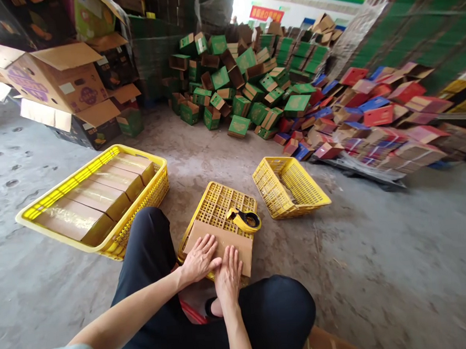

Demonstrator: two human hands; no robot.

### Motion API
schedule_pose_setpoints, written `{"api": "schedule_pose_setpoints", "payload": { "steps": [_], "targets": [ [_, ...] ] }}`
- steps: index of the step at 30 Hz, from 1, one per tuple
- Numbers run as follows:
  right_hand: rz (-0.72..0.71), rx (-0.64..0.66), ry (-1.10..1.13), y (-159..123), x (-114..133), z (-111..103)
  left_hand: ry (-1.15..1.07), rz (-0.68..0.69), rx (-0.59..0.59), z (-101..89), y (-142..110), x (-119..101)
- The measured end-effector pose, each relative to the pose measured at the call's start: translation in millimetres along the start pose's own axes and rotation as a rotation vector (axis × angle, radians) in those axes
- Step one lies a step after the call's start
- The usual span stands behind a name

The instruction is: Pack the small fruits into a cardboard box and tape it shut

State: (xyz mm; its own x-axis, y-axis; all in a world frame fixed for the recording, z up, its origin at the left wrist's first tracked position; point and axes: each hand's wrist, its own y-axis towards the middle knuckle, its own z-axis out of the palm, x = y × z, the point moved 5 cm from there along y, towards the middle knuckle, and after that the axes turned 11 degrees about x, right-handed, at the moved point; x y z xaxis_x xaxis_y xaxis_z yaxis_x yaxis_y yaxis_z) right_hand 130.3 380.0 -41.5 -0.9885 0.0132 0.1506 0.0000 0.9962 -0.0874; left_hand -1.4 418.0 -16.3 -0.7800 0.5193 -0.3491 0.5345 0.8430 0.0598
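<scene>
A flat piece of brown cardboard [241, 246], perhaps a folded carton, lies on the near part of an upturned yellow plastic crate [214, 199] between my knees. My left hand [199, 258] rests on it with fingers stretched out. Beside it, my right hand [228, 275] presses flat on the cardboard, fingers extended and close together. The two thumbs nearly meet. Just beyond the cardboard, a yellow tape dispenser [245, 220] sits on the crate's surface. The cardboard's near edge is partly hidden by my hands.
To the left stands a large yellow basket [141, 230] holding several taped cartons [96, 196]. A smaller yellow basket [274, 209] is at the right. Behind are heaps of green boxes [240, 125] and red and blue boxes [378, 115]. Large cartons [65, 90] are stacked at the far left.
</scene>
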Motion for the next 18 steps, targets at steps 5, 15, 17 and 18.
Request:
{"api": "schedule_pose_setpoints", "payload": {
  "steps": [5,15,17,18],
  "targets": [
    [-0.034,0.004,-0.032,-3,-4,4,-0.049,0.097,0.027,-3.6,2,-12],
    [-0.012,-0.002,0.046,-1,4,-21,-0.026,-0.047,0.015,-30.9,-13,52],
    [0.004,-0.009,0.053,-2,8,-22,-0.021,-0.088,-0.008,-26.9,-20,58],
    [0.017,-0.014,0.052,-2,12,-21,-0.024,-0.098,-0.013,-23.4,-24,60]
  ]
}}
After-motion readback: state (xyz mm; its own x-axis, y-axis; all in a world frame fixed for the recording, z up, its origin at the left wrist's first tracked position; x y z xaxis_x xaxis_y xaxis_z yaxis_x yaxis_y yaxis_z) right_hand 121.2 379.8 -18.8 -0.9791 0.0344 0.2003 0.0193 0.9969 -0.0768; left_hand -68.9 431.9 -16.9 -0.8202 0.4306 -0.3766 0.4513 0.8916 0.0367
